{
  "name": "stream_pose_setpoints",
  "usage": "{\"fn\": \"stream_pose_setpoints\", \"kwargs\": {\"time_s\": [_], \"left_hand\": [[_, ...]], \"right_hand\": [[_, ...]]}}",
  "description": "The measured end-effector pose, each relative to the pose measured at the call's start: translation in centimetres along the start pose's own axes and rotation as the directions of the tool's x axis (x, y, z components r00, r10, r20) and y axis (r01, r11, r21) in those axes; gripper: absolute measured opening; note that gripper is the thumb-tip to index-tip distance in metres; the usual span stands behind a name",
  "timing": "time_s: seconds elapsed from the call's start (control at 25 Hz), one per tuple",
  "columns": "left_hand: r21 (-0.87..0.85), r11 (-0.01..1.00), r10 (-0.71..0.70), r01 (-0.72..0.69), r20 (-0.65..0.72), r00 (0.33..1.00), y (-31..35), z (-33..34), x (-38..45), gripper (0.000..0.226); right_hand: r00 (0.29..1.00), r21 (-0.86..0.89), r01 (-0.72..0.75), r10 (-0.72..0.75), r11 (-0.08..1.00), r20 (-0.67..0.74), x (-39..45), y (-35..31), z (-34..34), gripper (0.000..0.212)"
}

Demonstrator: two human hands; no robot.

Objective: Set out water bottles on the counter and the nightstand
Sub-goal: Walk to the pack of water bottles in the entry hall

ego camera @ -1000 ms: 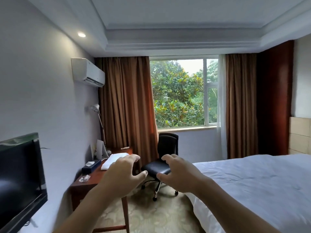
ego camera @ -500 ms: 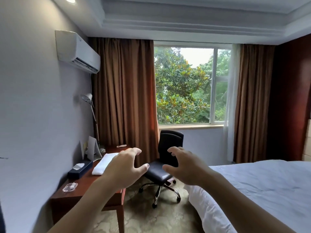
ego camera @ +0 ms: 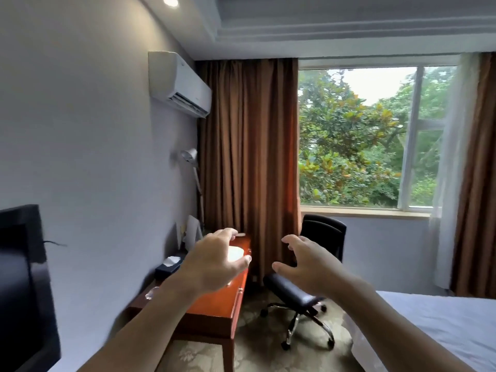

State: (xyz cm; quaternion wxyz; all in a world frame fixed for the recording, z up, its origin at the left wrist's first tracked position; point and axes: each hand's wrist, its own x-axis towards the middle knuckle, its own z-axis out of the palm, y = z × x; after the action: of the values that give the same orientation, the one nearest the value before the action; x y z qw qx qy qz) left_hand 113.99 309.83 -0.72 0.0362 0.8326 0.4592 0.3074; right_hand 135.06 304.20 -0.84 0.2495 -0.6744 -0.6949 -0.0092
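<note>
With both hands empty, left hand (ego camera: 214,260) and right hand (ego camera: 308,264) spread, fingers apart. No bottles visible. Desk (ego camera: 214,304) at 11 o'clock, chair (ego camera: 308,277) at 12. Best to find bottles first, then grip upright by body.

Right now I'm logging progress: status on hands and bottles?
Left hand open, empty. Right hand open, empty. No water bottles in view. Desk and office chair ahead.
</note>
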Motion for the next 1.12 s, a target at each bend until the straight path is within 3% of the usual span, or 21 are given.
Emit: {"fn": "stream_pose_setpoints", "kwargs": {"time_s": [0.2, 0.36, 0.44, 0.56, 0.68, 0.8, 1.0, 1.12], "left_hand": [[0.14, 0.958, -0.228, 0.25, -0.158, 0.961, -4.4, -4.0, -2.5, 0.064], [0.208, 0.811, -0.487, 0.547, -0.28, 0.827, -8.5, -9.2, -10.4, 0.065], [0.249, 0.695, -0.573, 0.674, -0.374, 0.729, -9.2, -12.3, -16.0, 0.063], [0.291, 0.462, -0.668, 0.838, -0.506, 0.545, -8.0, -16.8, -26.5, 0.064], [0.265, 0.194, -0.715, 0.944, -0.621, 0.321, -4.5, -21.1, -37.5, 0.065], [0.186, 0.027, -0.666, 0.982, -0.729, 0.157, -0.8, -24.6, -45.7, 0.068], [0.11, -0.123, -0.588, 0.986, -0.809, 0.017, 2.8, -28.8, -56.2, 0.07], [0.056, -0.187, -0.542, 0.981, -0.838, -0.056, 3.8, -31.3, -61.7, 0.068]], "right_hand": [[0.977, 0.051, 0.204, -0.207, 0.978, 0.052, 5.7, -5.1, 3.0, 0.064], [0.871, 0.194, 0.45, -0.477, 0.872, 0.12, 7.0, -13.8, 8.4, 0.061], [0.757, 0.281, 0.588, -0.638, 0.758, 0.139, 5.7, -19.7, 10.9, 0.061], [0.528, 0.432, 0.74, -0.843, 0.516, 0.102, 0.6, -29.6, 13.6, 0.062], [0.295, 0.591, 0.759, -0.954, 0.273, 0.061, -8.2, -38.1, 13.8, 0.067], [0.11, 0.664, 0.742, -0.994, 0.089, 0.01, -16.1, -44.5, 13.0, 0.069], [-0.096, 0.661, 0.743, -0.994, -0.1, -0.042, -26.4, -53.1, 11.2, 0.07], [-0.166, 0.676, 0.71, -0.98, -0.196, -0.109, -32.0, -58.5, 9.8, 0.071]]}}
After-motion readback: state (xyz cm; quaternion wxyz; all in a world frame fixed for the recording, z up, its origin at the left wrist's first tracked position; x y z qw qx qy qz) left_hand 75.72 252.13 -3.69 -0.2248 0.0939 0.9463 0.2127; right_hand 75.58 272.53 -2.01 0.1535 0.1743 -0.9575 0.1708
